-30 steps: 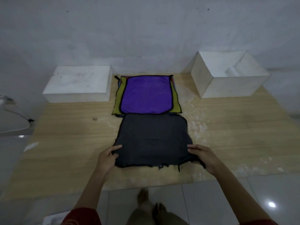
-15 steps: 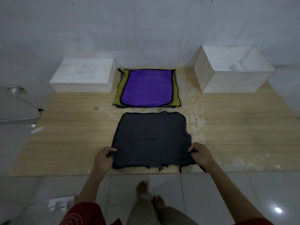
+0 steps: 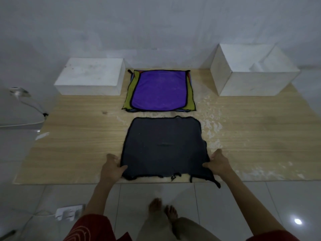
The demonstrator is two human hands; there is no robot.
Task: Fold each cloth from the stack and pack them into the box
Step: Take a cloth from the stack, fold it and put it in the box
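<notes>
Wooden board (image 3: 78,136) on pale tiles (image 3: 225,206); hands (image 3: 111,168) (image 3: 219,164) seemingly pinch dark cloth (image 3: 165,146)

Wooden board (image 3: 78,136) carries dark cloth (image 3: 163,146), cloth stack (image 3: 159,90), closed box (image 3: 90,77), open box (image 3: 257,83).

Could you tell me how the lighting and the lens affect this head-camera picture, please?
Head view: dim, bluish light leaves the dark grey cloth with little visible texture. Head view: one bright glare spot sits on the floor tiles at lower right. Head view: wide-angle distortion leans the upright edges of the open white box outward, towards the frame edge.
</notes>
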